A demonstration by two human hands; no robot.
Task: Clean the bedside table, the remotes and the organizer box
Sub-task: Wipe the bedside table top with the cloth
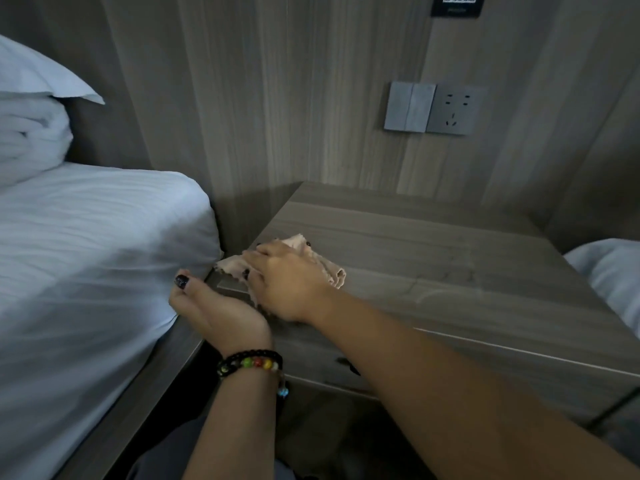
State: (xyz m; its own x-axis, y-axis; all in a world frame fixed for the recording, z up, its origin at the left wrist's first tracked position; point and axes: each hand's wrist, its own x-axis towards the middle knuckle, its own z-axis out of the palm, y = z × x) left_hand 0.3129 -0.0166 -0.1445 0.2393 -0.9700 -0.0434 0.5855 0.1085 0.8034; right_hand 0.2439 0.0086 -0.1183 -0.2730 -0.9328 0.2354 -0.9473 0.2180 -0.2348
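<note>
Two hands at left front corner of bedside table (433, 271). Right hand (291, 282) clutches beige cloth (332, 268), pressing it on tabletop, likely sweeping dust toward edge. Left hand (214, 306) relaxed, palm up, cupped just below that edge beside mattress (86, 237), holding nothing; probably placed to catch debris. Remotes, organizer box not visible.

The table (433, 258) top lies bare right and behind the cloth (322, 261). The bed (104, 237) crowds its left edge, leaving a narrow gap; the wall (277, 98) closes the back, another bed (613, 271) the right.
</note>
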